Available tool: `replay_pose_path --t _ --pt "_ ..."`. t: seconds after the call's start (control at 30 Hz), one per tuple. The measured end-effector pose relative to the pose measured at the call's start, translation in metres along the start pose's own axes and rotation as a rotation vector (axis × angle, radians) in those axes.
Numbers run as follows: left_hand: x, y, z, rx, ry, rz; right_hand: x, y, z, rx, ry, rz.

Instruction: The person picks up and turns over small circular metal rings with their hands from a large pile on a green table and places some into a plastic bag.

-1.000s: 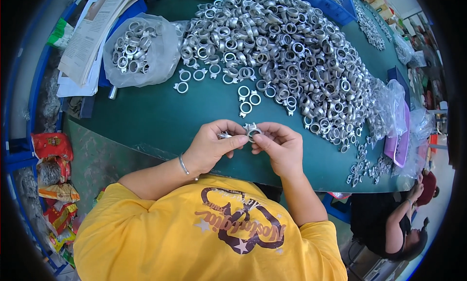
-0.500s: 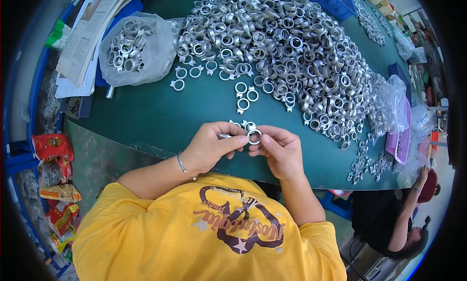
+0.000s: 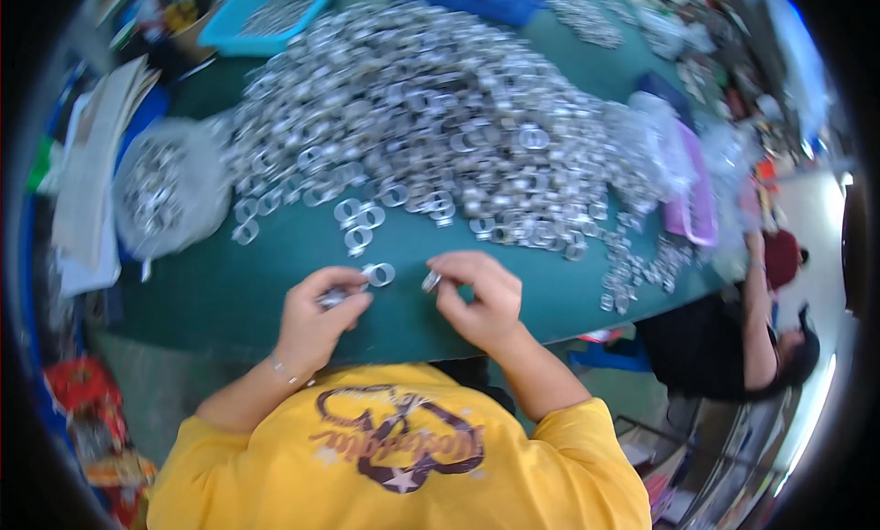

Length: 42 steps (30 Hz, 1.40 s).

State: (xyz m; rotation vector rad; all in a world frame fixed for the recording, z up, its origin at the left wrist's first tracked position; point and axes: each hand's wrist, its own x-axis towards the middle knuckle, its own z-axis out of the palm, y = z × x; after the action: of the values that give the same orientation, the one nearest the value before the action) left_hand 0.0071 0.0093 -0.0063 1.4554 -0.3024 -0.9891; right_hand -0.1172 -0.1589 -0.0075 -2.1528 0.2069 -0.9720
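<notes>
My left hand [image 3: 316, 312] is closed, with a small silver metal piece [image 3: 332, 298] in its curled fingers; blur hides its exact shape. Just beyond those fingertips is a pair of metal rings [image 3: 380, 274]; I cannot tell whether the fingers touch them. To the right, my right hand [image 3: 481, 299] pinches a metal ring [image 3: 431, 281] between thumb and forefinger, seen nearly edge-on. The two hands are apart over the near part of the green table [image 3: 247, 296]. A few loose rings [image 3: 358, 239] lie farther off, in front of a large heap of similar rings [image 3: 412, 108].
At the left sit a clear plastic bag [image 3: 215, 186] of rings and a stack of papers [image 3: 96, 172]. A turquoise tray [image 3: 220, 37] stands at the far left. On the right are a purple basket [image 3: 701, 186] and a person in black [image 3: 701, 347].
My hands have moved apart, the right one carrying the ring away from the left. The whole view has shifted, so the heap appears farther left, and the picture has blurred.
</notes>
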Motion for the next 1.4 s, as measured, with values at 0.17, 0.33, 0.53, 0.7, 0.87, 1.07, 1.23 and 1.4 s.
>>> replay_pose_path --t 0.17,0.33,0.53,0.7,0.87,1.07,1.23,1.4 --pt "0.001 -0.004 -0.002 -0.104 0.015 0.026 0.044 0.071 -0.146 -0.583 0.652 0.020" --pt "0.005 -0.008 0.000 -0.194 -0.037 0.030 0.076 0.121 -0.273 -0.701 0.692 0.254" --pt "0.003 -0.004 -0.011 -0.193 0.003 0.004 0.070 0.093 -0.169 -0.686 0.369 0.212" --pt "0.003 -0.005 -0.015 -0.268 0.030 0.046 0.024 0.010 -0.005 -0.243 -0.292 0.202" --pt "-0.003 -0.003 -0.015 -0.203 -0.054 -0.053 0.004 0.005 0.044 -0.213 -0.373 0.252" --pt "0.000 -0.005 -0.005 -0.054 -0.103 -0.081 0.002 -0.005 0.034 0.502 -0.321 1.018" --pt "0.000 -0.003 -0.004 -0.070 -0.190 -0.109 0.000 -0.009 0.030 0.763 -0.348 1.190" --pt "-0.003 0.001 -0.001 -0.054 -0.181 -0.063 -0.006 -0.021 0.035 0.611 -0.284 0.966"
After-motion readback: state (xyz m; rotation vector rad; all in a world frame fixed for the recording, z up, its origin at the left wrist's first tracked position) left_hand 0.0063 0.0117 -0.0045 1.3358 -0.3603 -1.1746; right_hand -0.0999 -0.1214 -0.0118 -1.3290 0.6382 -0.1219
